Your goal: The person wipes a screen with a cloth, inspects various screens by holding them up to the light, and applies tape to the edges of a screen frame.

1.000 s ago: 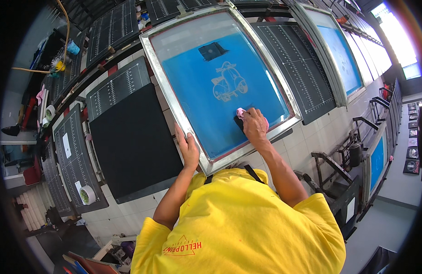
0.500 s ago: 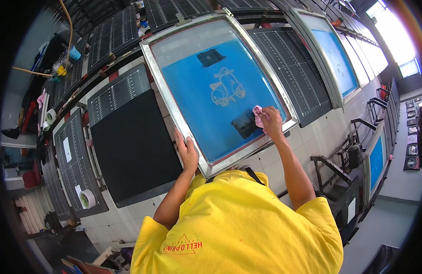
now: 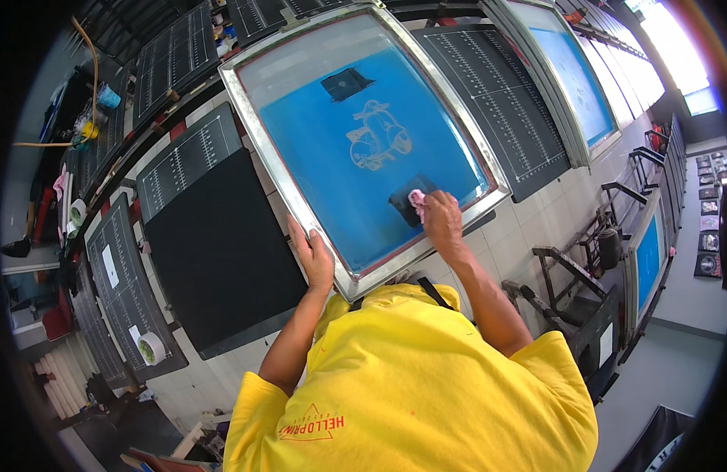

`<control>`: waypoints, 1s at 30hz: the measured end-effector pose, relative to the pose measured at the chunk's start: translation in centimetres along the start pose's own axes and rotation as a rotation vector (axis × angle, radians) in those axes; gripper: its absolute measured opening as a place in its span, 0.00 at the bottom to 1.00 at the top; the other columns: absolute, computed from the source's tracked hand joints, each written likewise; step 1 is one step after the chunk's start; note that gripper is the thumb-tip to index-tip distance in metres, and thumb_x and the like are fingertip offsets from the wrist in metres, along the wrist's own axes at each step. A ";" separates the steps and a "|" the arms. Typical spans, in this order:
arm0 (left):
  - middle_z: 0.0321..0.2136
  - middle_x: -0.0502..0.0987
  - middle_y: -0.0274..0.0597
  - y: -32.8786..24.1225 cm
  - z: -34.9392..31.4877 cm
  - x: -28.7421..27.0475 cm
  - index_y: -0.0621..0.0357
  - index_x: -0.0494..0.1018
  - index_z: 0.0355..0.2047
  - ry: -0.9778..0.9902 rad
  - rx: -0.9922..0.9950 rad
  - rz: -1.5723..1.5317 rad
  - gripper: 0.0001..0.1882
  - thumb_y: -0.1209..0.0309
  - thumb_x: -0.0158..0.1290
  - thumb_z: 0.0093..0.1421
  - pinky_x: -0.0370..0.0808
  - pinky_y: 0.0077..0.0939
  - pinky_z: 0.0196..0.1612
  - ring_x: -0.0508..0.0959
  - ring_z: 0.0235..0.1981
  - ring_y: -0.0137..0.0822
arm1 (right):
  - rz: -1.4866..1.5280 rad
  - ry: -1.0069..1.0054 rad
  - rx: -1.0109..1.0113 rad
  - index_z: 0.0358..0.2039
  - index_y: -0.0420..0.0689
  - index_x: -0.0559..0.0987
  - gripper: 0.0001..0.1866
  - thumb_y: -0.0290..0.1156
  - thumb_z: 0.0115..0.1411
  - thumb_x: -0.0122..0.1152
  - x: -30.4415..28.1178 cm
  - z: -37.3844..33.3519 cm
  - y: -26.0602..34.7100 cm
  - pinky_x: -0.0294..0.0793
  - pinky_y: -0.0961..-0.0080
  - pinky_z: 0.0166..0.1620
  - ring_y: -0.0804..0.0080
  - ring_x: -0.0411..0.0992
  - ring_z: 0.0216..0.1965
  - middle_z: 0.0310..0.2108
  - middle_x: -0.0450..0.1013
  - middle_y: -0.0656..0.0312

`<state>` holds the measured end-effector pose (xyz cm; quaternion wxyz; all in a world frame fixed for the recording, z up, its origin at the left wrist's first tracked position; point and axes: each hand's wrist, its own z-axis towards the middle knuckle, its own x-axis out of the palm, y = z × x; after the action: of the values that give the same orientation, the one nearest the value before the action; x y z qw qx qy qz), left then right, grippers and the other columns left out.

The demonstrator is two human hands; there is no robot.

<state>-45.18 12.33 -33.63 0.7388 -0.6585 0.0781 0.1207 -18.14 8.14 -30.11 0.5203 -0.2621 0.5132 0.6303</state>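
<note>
A silk-screen printing frame (image 3: pixel 296 206) with a silvery metal border and blue mesh lies in front of me. Its mesh carries a pale scooter drawing (image 3: pixel 379 140) in the middle, with one dark patch (image 3: pixel 346 84) above it. My right hand (image 3: pixel 444 224) pinches a crumpled pink cloth (image 3: pixel 417 202) against the lower dark patch (image 3: pixel 400 206), near the frame's close edge. On the left border rests my left hand (image 3: pixel 313 256), its fingers stretched out along the metal and the thumb apart.
Left of the frame is a black fabric piece (image 3: pixel 214 252) on a printing board (image 3: pixel 192 157). A tape roll (image 3: pixel 151 348) sits on another board further left. To the right are a marked black board (image 3: pixel 497 110) and a second blue screen (image 3: pixel 572 79). A hose (image 3: pixel 94 75) hangs at far left.
My right hand has moved the cloth leftward over the lower dark patch. The left hand stays at the frame's left border. The whole view has shifted slightly.
</note>
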 end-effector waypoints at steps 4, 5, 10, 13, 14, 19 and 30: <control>0.68 0.48 0.60 0.2 0.1 0.0 0.70 0.46 0.67 0.005 -0.002 -0.007 0.30 0.73 0.38 0.67 0.46 0.36 0.69 0.49 0.69 0.51 | 0.145 0.012 -0.037 0.29 0.41 0.79 0.05 0.22 0.49 0.60 0.1 -0.7 2.8 0.71 0.63 0.41 0.56 0.72 0.35 0.29 0.73 0.56; 0.68 0.48 0.59 -0.1 0.2 0.0 0.70 0.46 0.67 0.005 -0.006 0.004 0.30 0.73 0.38 0.67 0.46 0.36 0.69 0.49 0.69 0.51 | 0.228 0.065 -0.058 0.29 0.41 0.78 0.05 0.21 0.50 0.60 0.1 -0.7 2.5 0.71 0.64 0.40 0.56 0.73 0.34 0.28 0.73 0.56; 0.68 0.48 0.59 -0.6 0.3 -0.2 0.70 0.46 0.67 0.015 -0.007 -0.011 0.30 0.73 0.38 0.67 0.46 0.35 0.69 0.48 0.70 0.50 | 1.069 0.189 0.664 0.29 0.40 0.77 0.05 0.20 0.49 0.60 -1.7 1.4 0.3 0.72 0.65 0.38 0.54 0.72 0.29 0.29 0.75 0.54; 0.68 0.48 0.60 -0.6 0.2 -0.2 0.71 0.46 0.67 0.022 -0.007 -0.037 0.30 0.73 0.38 0.67 0.46 0.35 0.69 0.49 0.70 0.50 | 0.849 0.064 0.643 0.32 0.40 0.78 0.07 0.22 0.50 0.60 -2.5 2.6 -3.0 0.72 0.64 0.41 0.53 0.72 0.33 0.32 0.76 0.55; 0.68 0.48 0.60 -0.5 0.1 -0.2 0.71 0.46 0.67 0.025 -0.007 -0.041 0.30 0.74 0.38 0.67 0.46 0.35 0.69 0.49 0.70 0.50 | 0.595 -0.013 0.430 0.34 0.39 0.78 0.08 0.22 0.51 0.60 -2.4 2.1 -4.0 0.72 0.65 0.42 0.53 0.72 0.35 0.32 0.76 0.55; 0.68 0.48 0.62 0.0 0.1 -0.2 0.72 0.46 0.67 0.020 0.004 -0.054 0.30 0.74 0.38 0.66 0.47 0.35 0.69 0.49 0.70 0.51 | 0.095 -0.023 0.026 0.38 0.37 0.77 0.12 0.22 0.50 0.62 -2.9 0.0 -3.8 0.70 0.65 0.48 0.53 0.70 0.45 0.40 0.74 0.55; 0.67 0.48 0.63 -0.5 -0.2 -0.2 0.72 0.46 0.67 0.006 0.000 0.048 0.30 0.73 0.38 0.67 0.47 0.36 0.68 0.50 0.69 0.53 | 0.189 0.124 -0.085 0.31 0.38 0.76 0.09 0.20 0.47 0.60 0.3 -2.5 2.1 0.71 0.65 0.42 0.54 0.69 0.40 0.33 0.70 0.53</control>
<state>-45.22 12.11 -33.09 0.7355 -0.6566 0.0963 0.1365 -20.66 6.05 -30.42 0.4142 -0.2728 0.5396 0.6803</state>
